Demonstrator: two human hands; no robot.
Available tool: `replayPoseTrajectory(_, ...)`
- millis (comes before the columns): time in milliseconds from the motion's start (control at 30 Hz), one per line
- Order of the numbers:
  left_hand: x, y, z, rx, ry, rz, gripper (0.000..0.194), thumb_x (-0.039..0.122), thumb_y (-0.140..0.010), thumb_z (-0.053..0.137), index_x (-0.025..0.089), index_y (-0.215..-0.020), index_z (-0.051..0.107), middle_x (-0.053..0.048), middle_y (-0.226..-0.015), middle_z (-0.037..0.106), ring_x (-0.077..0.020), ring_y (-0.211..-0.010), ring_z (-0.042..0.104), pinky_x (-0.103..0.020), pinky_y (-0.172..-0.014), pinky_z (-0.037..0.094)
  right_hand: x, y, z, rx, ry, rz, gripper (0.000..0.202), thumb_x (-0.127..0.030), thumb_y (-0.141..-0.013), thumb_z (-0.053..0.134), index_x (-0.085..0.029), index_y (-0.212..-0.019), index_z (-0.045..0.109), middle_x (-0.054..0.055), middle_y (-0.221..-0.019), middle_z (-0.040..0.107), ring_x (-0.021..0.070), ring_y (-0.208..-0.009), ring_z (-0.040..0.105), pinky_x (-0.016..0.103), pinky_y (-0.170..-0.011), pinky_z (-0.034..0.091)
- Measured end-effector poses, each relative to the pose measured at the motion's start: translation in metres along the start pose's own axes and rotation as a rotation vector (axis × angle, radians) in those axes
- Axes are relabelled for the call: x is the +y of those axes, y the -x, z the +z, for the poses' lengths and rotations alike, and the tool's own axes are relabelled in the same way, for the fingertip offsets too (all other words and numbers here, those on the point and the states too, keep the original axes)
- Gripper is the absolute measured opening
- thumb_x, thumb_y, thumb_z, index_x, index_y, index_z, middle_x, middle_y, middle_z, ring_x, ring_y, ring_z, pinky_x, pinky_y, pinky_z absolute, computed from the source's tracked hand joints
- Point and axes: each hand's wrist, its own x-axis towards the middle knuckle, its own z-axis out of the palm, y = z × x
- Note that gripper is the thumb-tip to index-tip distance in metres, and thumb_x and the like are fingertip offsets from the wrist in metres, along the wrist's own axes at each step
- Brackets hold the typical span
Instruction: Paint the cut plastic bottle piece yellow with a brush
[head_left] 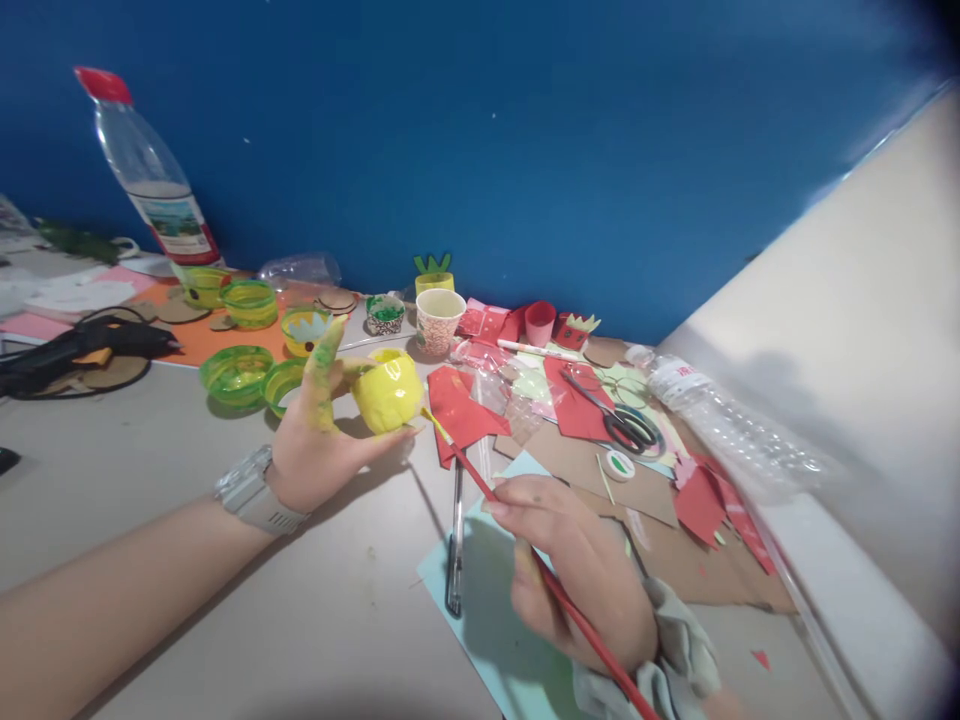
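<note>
My left hand, with green and yellow smears on a finger, holds a small yellow-painted cup tipped on its side above the table. In my right hand is a red-handled paintbrush, gripped like a pen. Its yellow tip is at the lower right of the cup; whether it touches I cannot tell. A clear pen lies just beyond the right hand, partly on a light blue sheet. Several green-tinted clear cups stand behind and left of the left hand.
Against the blue partition stand a paper cup and a tall bottle. Scissors, red paper scraps and cardboard cover the right side, beside a lying plastic bottle. A black glue gun lies left.
</note>
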Motion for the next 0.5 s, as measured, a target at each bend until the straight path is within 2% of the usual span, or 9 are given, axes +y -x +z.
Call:
replayPoseTrajectory(167, -0.0080, 0.0016, 0.0019, 0.020, -0.016, 0.046, 0.103, 0.022, -0.063, 0.086, 0.037, -0.148, 0.029, -0.004, -0.113, 0.063, -0.0269, -0.104, 0.065, -0.053, -0.097, 0.053, -0.0015, 0.0011, 0.0057, -0.017, -0.019, -0.094, 0.038, 0.001, -0.080, 0.044, -0.008, -0.116, 0.053, 0.015, -0.098, 0.065, 0.0236, -0.094, 0.066, 0.039, -0.085, 0.060)
replayPoseTrajectory(300, -0.0109, 0.0028, 0.0023, -0.002, 0.000, 0.036, 0.106, 0.019, -0.065, 0.084, 0.038, -0.150, 0.024, -0.005, -0.114, 0.063, -0.0267, -0.106, 0.064, -0.053, -0.099, 0.051, -0.0014, -0.0002, 0.0092, -0.070, 0.019, -0.110, 0.031, 0.000, -0.085, 0.042, -0.006, -0.112, 0.055, 0.017, -0.097, 0.066, 0.0249, -0.094, 0.065, 0.040, -0.084, 0.061)
replayPoseTrajectory(500, -0.0075, 0.0012, 0.0018, 0.004, 0.042, 0.008, 0.108, 0.020, -0.064, 0.085, 0.039, -0.150, 0.024, -0.004, -0.113, 0.064, -0.0271, -0.107, 0.064, -0.053, -0.100, 0.052, 0.0002, -0.0021, 0.0071, -0.108, 0.070, -0.142, 0.029, 0.000, -0.084, 0.043, -0.003, -0.110, 0.055, 0.017, -0.096, 0.065, 0.0259, -0.090, 0.063, 0.041, -0.082, 0.060)
